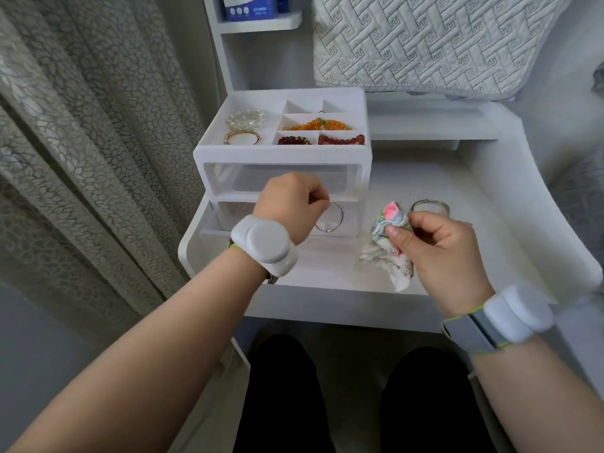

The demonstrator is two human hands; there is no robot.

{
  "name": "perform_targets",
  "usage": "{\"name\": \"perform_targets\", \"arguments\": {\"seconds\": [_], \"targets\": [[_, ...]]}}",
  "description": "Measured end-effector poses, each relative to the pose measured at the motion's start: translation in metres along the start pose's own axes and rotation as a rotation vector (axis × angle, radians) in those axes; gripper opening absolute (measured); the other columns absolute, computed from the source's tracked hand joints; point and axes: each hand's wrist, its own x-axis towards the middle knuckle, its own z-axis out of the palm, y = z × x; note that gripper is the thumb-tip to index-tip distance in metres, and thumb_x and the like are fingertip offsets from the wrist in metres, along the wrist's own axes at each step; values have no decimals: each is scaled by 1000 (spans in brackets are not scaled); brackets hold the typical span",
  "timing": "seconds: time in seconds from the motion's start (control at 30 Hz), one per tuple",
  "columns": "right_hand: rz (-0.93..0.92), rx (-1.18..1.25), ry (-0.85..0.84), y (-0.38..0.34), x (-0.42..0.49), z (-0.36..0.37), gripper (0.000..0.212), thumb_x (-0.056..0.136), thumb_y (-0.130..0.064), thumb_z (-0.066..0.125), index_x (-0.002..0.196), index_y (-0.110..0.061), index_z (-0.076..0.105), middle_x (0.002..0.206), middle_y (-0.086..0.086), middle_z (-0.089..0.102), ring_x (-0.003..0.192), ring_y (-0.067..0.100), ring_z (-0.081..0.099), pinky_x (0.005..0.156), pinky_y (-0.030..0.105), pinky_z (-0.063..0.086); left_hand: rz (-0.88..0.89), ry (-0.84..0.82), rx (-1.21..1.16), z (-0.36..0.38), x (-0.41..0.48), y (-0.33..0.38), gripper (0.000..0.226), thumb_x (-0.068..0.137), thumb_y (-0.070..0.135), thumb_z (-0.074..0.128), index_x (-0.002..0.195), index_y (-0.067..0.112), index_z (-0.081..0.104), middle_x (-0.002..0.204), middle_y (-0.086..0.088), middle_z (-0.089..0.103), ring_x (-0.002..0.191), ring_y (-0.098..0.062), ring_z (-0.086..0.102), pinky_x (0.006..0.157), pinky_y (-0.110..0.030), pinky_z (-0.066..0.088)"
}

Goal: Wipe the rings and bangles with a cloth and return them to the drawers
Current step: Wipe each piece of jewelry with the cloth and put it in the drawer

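My left hand (291, 207) pinches a thin silver bangle (331, 227) that hangs over the pulled-out lower drawer (209, 220) of a white jewellery organiser (281, 155). My right hand (438, 253) grips a crumpled floral cloth (387, 246) just above the white table (474, 197). A second silver bangle (429, 204) lies on the table behind the cloth, partly hidden by my right fingers. The organiser's open top tray holds a pearl bracelet (245, 120), a gold bangle (242, 138), and orange (317, 125) and red bead bracelets (341, 139).
A patterned curtain (81, 142) hangs at the left, close to the table edge. A quilted pillow (441, 44) leans at the back right. A shelf above holds a blue box (250, 8). My dark-clothed knees (281, 387) are under the table's front edge.
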Motion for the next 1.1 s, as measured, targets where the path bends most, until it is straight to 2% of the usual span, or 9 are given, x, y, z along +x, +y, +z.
{"name": "perform_targets", "arguments": {"seconds": [0.1,0.27,0.43,0.6,0.77,1.0,1.1], "targets": [[34,16,2,6,-1,-3,17,85,-11,66,82,-27,71,76,3,73,68,20,68,63,29,56,34,-28,150,14,4,-2,9,87,21,60,83,15,67,82,-1,68,79,-23,61,71,-37,54],[56,29,-7,12,-4,-6,14,85,-10,66,83,-23,72,74,10,72,67,34,66,59,40,55,24,-96,354,24,9,-3,11,86,24,60,75,21,57,85,-3,66,82,-28,60,66,-34,51],[111,54,-24,18,-5,-4,13,84,-10,66,84,-22,72,76,2,74,67,18,69,61,28,55,-24,-212,453,26,17,-1,17,86,24,61,70,22,54,87,-5,65,79,-29,60,62,-30,45],[117,63,-12,21,-5,-5,12,84,-11,67,84,-21,73,77,6,74,72,28,69,66,37,57,-55,-300,478,25,22,1,17,85,23,63,69,22,55,89,-6,66,79,-29,61,64,-31,46],[119,67,-10,20,-8,-7,13,84,-10,67,84,-21,73,77,6,74,72,27,70,66,41,58,-68,-354,470,24,24,4,11,84,21,62,73,20,60,89,-6,67,80,-28,62,66,-32,49],[78,81,37,16,-10,-18,19,86,-11,65,80,-27,73,74,7,73,65,16,67,62,26,54,-51,-311,406,20,18,8,18,86,27,61,69,23,57,88,-2,67,79,-25,62,67,-32,51],[42,37,87,17,-11,-32,21,89,-12,61,78,-25,72,58,6,66,51,14,58,59,24,48,43,-189,325,21,8,23,14,88,28,58,79,18,64,86,-1,68,81,-23,61,72,-36,53]]}}
